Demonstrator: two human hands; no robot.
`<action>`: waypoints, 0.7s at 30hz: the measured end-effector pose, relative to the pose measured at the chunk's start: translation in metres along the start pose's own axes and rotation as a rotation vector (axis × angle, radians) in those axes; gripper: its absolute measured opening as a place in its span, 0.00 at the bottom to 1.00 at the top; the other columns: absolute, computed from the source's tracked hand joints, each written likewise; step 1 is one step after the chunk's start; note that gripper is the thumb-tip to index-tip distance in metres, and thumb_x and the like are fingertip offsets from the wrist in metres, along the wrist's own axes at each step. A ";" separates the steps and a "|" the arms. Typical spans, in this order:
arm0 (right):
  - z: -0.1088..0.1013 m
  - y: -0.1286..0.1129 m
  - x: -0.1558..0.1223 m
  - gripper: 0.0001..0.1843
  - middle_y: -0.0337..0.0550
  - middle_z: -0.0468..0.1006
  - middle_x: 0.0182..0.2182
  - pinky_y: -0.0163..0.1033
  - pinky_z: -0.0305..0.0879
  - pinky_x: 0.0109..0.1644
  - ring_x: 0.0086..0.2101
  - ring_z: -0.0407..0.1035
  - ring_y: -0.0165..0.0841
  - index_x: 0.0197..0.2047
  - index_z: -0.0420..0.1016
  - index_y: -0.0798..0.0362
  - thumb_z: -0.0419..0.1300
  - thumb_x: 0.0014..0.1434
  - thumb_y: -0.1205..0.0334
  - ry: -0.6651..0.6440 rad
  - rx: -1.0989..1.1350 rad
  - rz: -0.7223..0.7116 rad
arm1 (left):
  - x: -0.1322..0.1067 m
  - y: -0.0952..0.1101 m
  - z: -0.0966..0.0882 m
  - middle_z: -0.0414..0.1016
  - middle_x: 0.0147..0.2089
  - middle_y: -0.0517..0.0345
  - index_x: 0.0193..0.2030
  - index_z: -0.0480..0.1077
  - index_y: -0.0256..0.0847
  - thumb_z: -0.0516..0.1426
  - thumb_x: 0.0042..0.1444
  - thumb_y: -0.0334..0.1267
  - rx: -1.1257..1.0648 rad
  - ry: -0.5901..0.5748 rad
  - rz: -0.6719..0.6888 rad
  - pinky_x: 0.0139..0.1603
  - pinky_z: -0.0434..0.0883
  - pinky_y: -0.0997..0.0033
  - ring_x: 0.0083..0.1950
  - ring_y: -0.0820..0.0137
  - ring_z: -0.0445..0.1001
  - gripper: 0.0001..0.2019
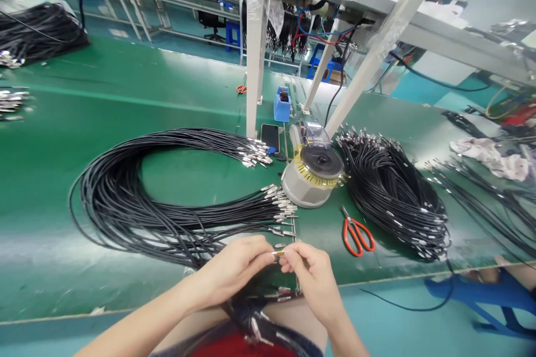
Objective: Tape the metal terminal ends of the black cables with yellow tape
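My left hand [240,262] pinches the metal-tipped end of a black cable between thumb and fingers. At that tip, my right hand [309,268] grips a small yellow strip [280,253], and the fingertips of both hands nearly meet. Just beyond them, a curved bundle of black cables [121,178] with silver connector ends [282,201] lies on the green table [138,83]. More black cables with metal ends [259,332] rest across my lap. A round label dispenser [307,192], ringed with yellow strips, stands past my right hand.
Orange-handled scissors [358,234] lie right of the dispenser, near a coiled cable bundle [389,195]. A phone [270,136] and a blue tape holder [282,105] sit behind. White posts [254,44] rise from the table. Another cable heap [42,33] is at far left.
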State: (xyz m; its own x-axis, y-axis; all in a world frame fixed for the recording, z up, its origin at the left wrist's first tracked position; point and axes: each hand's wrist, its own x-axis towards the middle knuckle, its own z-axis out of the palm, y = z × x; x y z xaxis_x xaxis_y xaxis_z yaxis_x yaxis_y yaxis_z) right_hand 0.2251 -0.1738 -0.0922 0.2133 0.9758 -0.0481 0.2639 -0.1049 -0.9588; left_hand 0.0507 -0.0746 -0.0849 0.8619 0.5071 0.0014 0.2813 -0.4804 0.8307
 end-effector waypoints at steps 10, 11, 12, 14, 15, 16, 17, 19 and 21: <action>0.000 -0.005 -0.001 0.19 0.39 0.74 0.26 0.34 0.63 0.34 0.28 0.68 0.32 0.27 0.75 0.52 0.52 0.68 0.57 -0.080 -0.056 -0.075 | 0.002 -0.003 0.008 0.70 0.26 0.60 0.34 0.77 0.36 0.49 0.67 0.44 -0.241 -0.068 -0.093 0.29 0.59 0.76 0.29 0.73 0.64 0.20; -0.001 -0.003 -0.001 0.19 0.39 0.75 0.26 0.34 0.63 0.34 0.28 0.68 0.32 0.28 0.75 0.52 0.52 0.67 0.56 -0.081 -0.058 -0.061 | 0.002 -0.003 0.007 0.71 0.27 0.60 0.35 0.78 0.37 0.49 0.67 0.44 -0.226 -0.072 -0.082 0.31 0.61 0.76 0.29 0.72 0.65 0.20; -0.003 -0.002 -0.001 0.19 0.39 0.75 0.25 0.34 0.63 0.33 0.28 0.68 0.32 0.27 0.75 0.52 0.52 0.67 0.56 -0.085 -0.074 -0.051 | 0.002 -0.002 0.007 0.73 0.29 0.59 0.36 0.78 0.38 0.49 0.68 0.44 -0.197 -0.072 -0.059 0.33 0.63 0.76 0.32 0.71 0.67 0.19; -0.012 0.002 0.000 0.19 0.39 0.76 0.24 0.34 0.63 0.32 0.27 0.68 0.32 0.26 0.76 0.51 0.53 0.67 0.55 -0.081 -0.136 -0.047 | 0.000 -0.004 0.004 0.76 0.38 0.56 0.44 0.78 0.41 0.50 0.67 0.43 -0.116 -0.057 -0.002 0.43 0.67 0.73 0.40 0.68 0.71 0.16; -0.020 0.005 0.001 0.19 0.39 0.76 0.24 0.34 0.63 0.32 0.26 0.69 0.32 0.27 0.77 0.50 0.54 0.66 0.55 -0.053 -0.179 -0.048 | -0.001 -0.007 0.003 0.76 0.43 0.54 0.47 0.77 0.43 0.51 0.67 0.42 -0.076 -0.035 0.021 0.48 0.68 0.71 0.45 0.66 0.71 0.14; -0.031 0.007 0.003 0.18 0.39 0.77 0.25 0.34 0.64 0.32 0.26 0.69 0.33 0.27 0.78 0.50 0.55 0.65 0.54 0.000 -0.223 -0.050 | -0.003 -0.010 0.001 0.75 0.47 0.53 0.50 0.76 0.45 0.52 0.66 0.42 -0.040 -0.003 0.031 0.52 0.68 0.69 0.48 0.65 0.71 0.14; -0.043 0.008 0.006 0.16 0.39 0.79 0.26 0.35 0.64 0.32 0.27 0.70 0.33 0.29 0.79 0.49 0.56 0.64 0.54 0.080 -0.262 -0.050 | -0.004 -0.014 -0.002 0.74 0.50 0.52 0.52 0.75 0.46 0.52 0.66 0.42 -0.014 0.040 0.026 0.54 0.68 0.67 0.51 0.64 0.71 0.14; -0.071 0.010 0.015 0.13 0.42 0.81 0.31 0.37 0.66 0.35 0.29 0.72 0.35 0.36 0.80 0.49 0.58 0.62 0.52 0.304 -0.309 -0.044 | -0.006 -0.023 -0.007 0.74 0.50 0.52 0.50 0.76 0.46 0.52 0.66 0.43 0.012 0.129 0.000 0.55 0.69 0.66 0.51 0.64 0.72 0.14; -0.099 0.008 0.031 0.15 0.45 0.81 0.34 0.39 0.68 0.38 0.31 0.73 0.36 0.41 0.79 0.52 0.58 0.61 0.51 0.541 -0.318 -0.054 | -0.006 -0.029 -0.011 0.76 0.49 0.52 0.48 0.77 0.46 0.52 0.66 0.44 0.029 0.200 -0.011 0.53 0.71 0.67 0.49 0.64 0.73 0.14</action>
State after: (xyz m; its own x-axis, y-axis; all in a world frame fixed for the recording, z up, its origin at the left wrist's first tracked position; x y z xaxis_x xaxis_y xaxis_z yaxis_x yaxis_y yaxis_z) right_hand 0.3273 -0.1631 -0.0739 0.6155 0.7549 0.2264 0.5365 -0.1909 -0.8220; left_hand 0.0323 -0.0559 -0.1030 0.7587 0.6428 0.1052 0.3050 -0.4934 0.8146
